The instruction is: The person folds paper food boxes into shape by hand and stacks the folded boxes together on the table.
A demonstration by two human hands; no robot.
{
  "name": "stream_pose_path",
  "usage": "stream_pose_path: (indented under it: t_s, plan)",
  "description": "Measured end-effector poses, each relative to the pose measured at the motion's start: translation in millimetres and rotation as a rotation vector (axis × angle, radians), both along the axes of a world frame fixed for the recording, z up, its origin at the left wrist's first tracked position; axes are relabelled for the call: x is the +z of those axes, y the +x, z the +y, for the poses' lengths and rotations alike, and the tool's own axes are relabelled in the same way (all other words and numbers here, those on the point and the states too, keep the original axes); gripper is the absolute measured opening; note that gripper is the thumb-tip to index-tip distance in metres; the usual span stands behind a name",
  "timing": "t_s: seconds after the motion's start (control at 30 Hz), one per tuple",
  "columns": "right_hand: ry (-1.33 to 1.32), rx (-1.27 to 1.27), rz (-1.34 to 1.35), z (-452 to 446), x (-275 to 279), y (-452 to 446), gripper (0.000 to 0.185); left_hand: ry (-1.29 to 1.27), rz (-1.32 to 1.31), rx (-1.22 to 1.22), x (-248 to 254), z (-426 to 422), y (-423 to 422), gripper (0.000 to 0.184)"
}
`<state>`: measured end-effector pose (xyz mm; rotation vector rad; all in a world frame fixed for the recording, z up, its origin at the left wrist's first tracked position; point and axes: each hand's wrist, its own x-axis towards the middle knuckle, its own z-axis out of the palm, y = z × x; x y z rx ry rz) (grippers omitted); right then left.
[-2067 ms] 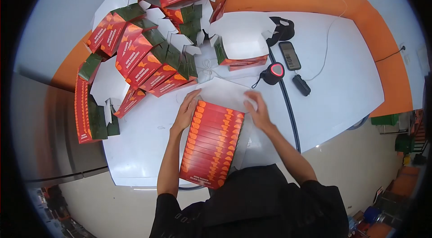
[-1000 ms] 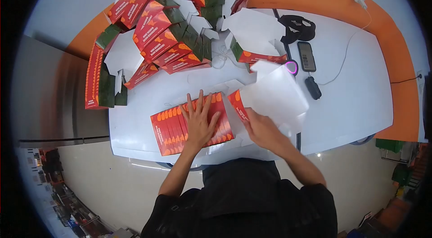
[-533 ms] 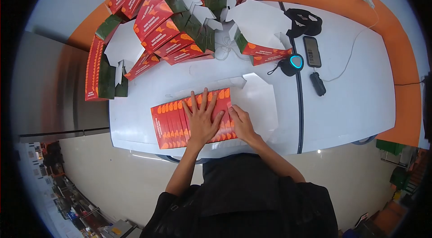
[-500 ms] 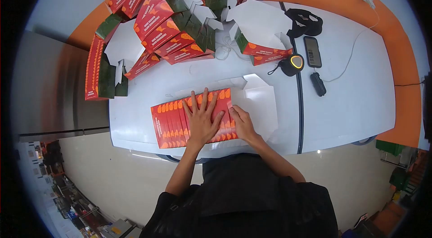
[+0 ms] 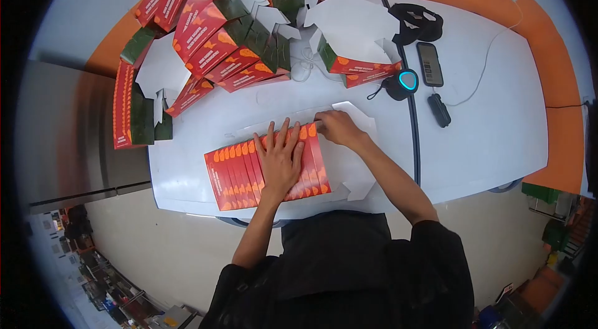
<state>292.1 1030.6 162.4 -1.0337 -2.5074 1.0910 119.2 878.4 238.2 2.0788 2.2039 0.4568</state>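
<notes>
A row of flat red packs with orange pictures [image 5: 233, 176] lies side by side at the table's near edge, forming a block. My left hand [image 5: 281, 161] rests on top of it, palm down with fingers spread. At the block's far right corner is my right hand [image 5: 336, 128], its fingers bent and closed against the edge; what they pinch, if anything, is hidden. Under and beside the block lies an opened-out white carton sheet [image 5: 349, 164], its flaps showing to the right and behind. My right forearm crosses over part of this sheet.
Red and green cartons [image 5: 208, 36] are heaped at the back left. An open carton with a white lid [image 5: 352, 24] stands behind. Toward the right are a round black speaker [image 5: 400, 85], a phone [image 5: 430, 64], a small black device on a cable [image 5: 439, 111] and a black cap [image 5: 417, 23].
My right hand has moved from the block's right side to its far right corner. My left hand stays on top. The speaker's light ring has turned from yellow to blue.
</notes>
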Motion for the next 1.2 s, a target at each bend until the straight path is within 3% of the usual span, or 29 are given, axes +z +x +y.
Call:
stream_pose_path:
  t_s: [0.13, 0.33, 0.43, 0.53, 0.6, 0.83, 0.93, 1.07, 1.2]
  plan:
    - [-0.038, 0.106, -0.072, 15, 15, -3, 0.024, 0.010, 0.028, 0.014, 1, 3, 0, 0.046]
    - [-0.054, 0.040, 0.138, 11, -22, -15, 0.019, -0.013, 0.032, -0.004, 5, 4, 0, 0.046]
    - [-0.078, 0.052, 0.134, 13, -14, -14, 0.019, -0.055, 0.021, -0.018, 7, 7, 2, 0.047]
    - [-0.030, 0.159, 0.051, 26, -21, -3, 0.020, 0.019, 0.002, 0.015, -8, 1, -4, 0.046]
    - [-0.109, 0.234, -0.027, 30, 9, -13, 0.024, 0.013, 0.019, 0.006, -17, -3, -7, 0.045]
    - [-0.032, 0.175, 0.225, 20, -11, -24, 0.014, 0.085, -0.071, 0.027, -10, -3, -7, 0.045]
    - [-0.018, 0.107, 0.411, 6, -33, -31, 0.019, 0.099, -0.122, 0.024, -11, -6, -5, 0.044]
    - [-0.204, -0.150, 0.548, -14, -63, -35, 0.035, 0.137, -0.122, 0.014, -14, -5, -5, 0.044]
    - [0.092, -0.139, 0.508, -29, -41, -33, 0.047, 0.120, -0.079, 0.027, -10, -6, -6, 0.044]
